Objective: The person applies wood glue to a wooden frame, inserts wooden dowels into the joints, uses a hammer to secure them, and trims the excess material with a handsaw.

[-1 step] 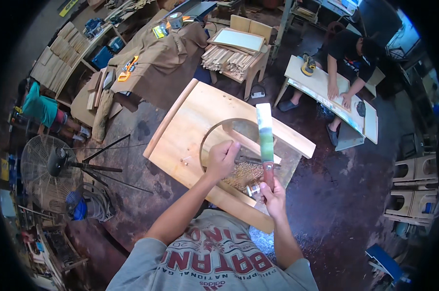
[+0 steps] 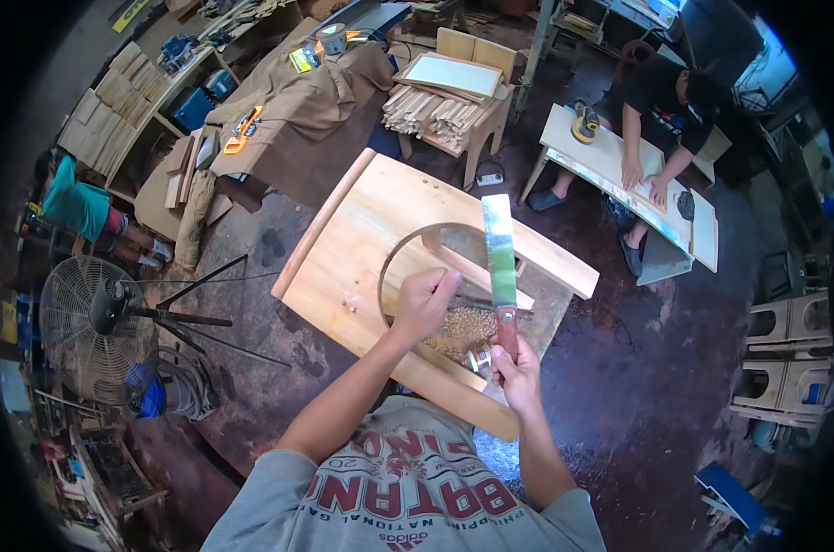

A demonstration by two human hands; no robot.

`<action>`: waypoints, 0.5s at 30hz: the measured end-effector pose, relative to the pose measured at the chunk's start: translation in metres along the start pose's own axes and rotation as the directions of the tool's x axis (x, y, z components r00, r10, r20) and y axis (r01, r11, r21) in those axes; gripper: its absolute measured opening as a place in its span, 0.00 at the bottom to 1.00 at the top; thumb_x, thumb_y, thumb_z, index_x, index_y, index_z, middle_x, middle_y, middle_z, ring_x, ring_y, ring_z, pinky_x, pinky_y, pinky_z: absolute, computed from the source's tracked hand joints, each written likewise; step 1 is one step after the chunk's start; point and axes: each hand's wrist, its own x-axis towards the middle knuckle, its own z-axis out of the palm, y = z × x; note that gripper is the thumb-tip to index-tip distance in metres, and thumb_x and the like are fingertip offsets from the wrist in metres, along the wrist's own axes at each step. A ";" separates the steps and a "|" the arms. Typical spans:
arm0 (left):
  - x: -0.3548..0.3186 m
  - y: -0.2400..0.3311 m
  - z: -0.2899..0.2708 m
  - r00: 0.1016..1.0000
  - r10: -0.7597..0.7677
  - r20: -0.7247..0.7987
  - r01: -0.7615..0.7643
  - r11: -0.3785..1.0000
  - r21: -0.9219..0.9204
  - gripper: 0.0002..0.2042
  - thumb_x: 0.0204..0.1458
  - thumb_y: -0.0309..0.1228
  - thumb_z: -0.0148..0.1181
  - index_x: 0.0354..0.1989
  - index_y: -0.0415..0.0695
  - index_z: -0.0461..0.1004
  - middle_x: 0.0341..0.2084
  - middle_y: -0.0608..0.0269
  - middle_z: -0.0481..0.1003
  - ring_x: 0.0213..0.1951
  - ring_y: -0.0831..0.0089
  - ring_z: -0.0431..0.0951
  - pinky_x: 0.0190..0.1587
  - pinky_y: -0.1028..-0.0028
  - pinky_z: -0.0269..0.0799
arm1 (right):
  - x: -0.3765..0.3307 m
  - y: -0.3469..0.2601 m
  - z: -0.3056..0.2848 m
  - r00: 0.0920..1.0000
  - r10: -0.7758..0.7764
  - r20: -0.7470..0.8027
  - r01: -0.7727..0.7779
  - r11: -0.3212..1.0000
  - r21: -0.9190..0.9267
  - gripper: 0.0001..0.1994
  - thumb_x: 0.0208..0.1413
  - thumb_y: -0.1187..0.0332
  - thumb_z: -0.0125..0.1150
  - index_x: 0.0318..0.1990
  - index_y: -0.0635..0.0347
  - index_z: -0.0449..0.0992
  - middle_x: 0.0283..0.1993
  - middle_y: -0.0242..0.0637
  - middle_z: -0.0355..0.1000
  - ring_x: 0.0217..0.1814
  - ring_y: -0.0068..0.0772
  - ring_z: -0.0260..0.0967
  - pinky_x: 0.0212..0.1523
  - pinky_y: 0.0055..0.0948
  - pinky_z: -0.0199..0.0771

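The right hand grasped a knife by its handle, the wide blade pointing up and away from the body, probably to keep the edge clear of both hands. A small cylinder showed just beside the right thumb; whether the same hand held it, I could not tell. The left hand was clenched over the round opening in the panel; whether it gripped anything was hidden.

The panel lay right in front of the person, rails along two sides. Small tan bits were heaped below the knife handle, likely kept there to be within easy reach.

The left forearm crossed the panel's near side and hid part of it, while the blade covered part of the opening's far right side. To the left, the fan stood with its legs spread towards the panel, perhaps a trip hazard. Beyond lay a cloth and a stool stacked with sticks. At the far right, a co-worker leaned over a table with a sander on it, well apart from the blade
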 end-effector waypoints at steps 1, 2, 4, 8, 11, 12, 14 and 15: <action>-0.002 -0.004 0.001 0.994 -0.054 0.100 0.059 0.997 -0.051 0.12 0.65 0.33 0.61 0.31 0.37 0.75 0.21 0.62 0.71 0.26 0.79 0.70 0.30 0.69 0.67 | -0.001 -0.001 0.002 1.000 0.003 0.029 -0.003 1.000 0.005 0.08 0.67 0.67 0.64 0.48 0.59 0.75 0.28 0.23 0.67 0.21 0.12 0.59 0.21 0.20 0.60; 0.001 0.009 0.010 0.993 -0.052 0.101 0.058 0.997 -0.051 0.12 0.65 0.33 0.61 0.31 0.37 0.75 0.21 0.62 0.71 0.26 0.79 0.70 0.30 0.69 0.67 | -0.002 -0.001 0.001 0.999 0.006 0.054 -0.006 1.000 0.008 0.08 0.67 0.67 0.64 0.48 0.58 0.75 0.28 0.23 0.67 0.21 0.12 0.59 0.21 0.20 0.60; 0.008 0.034 0.032 0.991 0.134 0.005 -0.132 0.982 -0.134 0.13 0.65 0.33 0.61 0.30 0.37 0.74 0.21 0.65 0.70 0.25 0.81 0.68 0.29 0.72 0.66 | -0.003 0.005 -0.001 0.999 0.007 0.049 -0.008 1.000 0.025 0.08 0.68 0.66 0.64 0.48 0.58 0.75 0.29 0.22 0.67 0.21 0.12 0.59 0.21 0.20 0.60; 0.006 0.032 0.033 0.986 0.034 0.162 -0.021 0.996 -0.083 0.13 0.65 0.33 0.61 0.30 0.37 0.75 0.21 0.68 0.69 0.25 0.82 0.68 0.29 0.75 0.65 | -0.003 0.009 -0.003 0.999 -0.003 0.047 0.002 1.000 0.016 0.08 0.68 0.67 0.64 0.49 0.58 0.75 0.28 0.22 0.67 0.21 0.12 0.59 0.21 0.19 0.60; 0.002 0.012 0.028 0.998 0.052 0.047 -0.045 0.989 -0.138 0.13 0.66 0.33 0.60 0.31 0.37 0.76 0.21 0.70 0.70 0.26 0.83 0.69 0.29 0.77 0.65 | 0.000 0.003 -0.004 1.000 -0.007 0.018 0.007 0.999 0.041 0.08 0.68 0.67 0.64 0.49 0.58 0.75 0.27 0.23 0.67 0.21 0.12 0.60 0.20 0.19 0.61; 0.002 0.002 0.020 0.997 -0.057 0.044 0.066 0.969 -0.237 0.14 0.67 0.35 0.59 0.31 0.38 0.76 0.22 0.71 0.71 0.26 0.84 0.69 0.29 0.78 0.65 | 0.002 0.001 -0.004 1.000 0.000 -0.002 0.000 0.995 0.099 0.08 0.67 0.67 0.64 0.49 0.59 0.75 0.27 0.23 0.67 0.21 0.12 0.60 0.20 0.19 0.61; 0.004 0.005 0.018 0.984 -0.169 0.046 0.175 0.927 -0.333 0.15 0.69 0.37 0.58 0.31 0.40 0.76 0.23 0.72 0.72 0.27 0.85 0.68 0.29 0.79 0.64 | 0.004 -0.001 -0.010 0.999 0.010 0.034 -0.013 0.996 0.087 0.08 0.67 0.67 0.64 0.49 0.59 0.75 0.27 0.23 0.67 0.21 0.12 0.60 0.20 0.18 0.60; 0.006 0.008 0.024 0.993 -0.119 0.023 0.120 0.933 -0.341 0.15 0.69 0.37 0.58 0.31 0.40 0.76 0.23 0.73 0.72 0.26 0.85 0.68 0.29 0.79 0.64 | 0.005 -0.001 -0.013 0.998 0.018 0.064 -0.023 0.997 0.076 0.08 0.68 0.67 0.64 0.49 0.59 0.75 0.27 0.23 0.68 0.21 0.12 0.60 0.20 0.18 0.60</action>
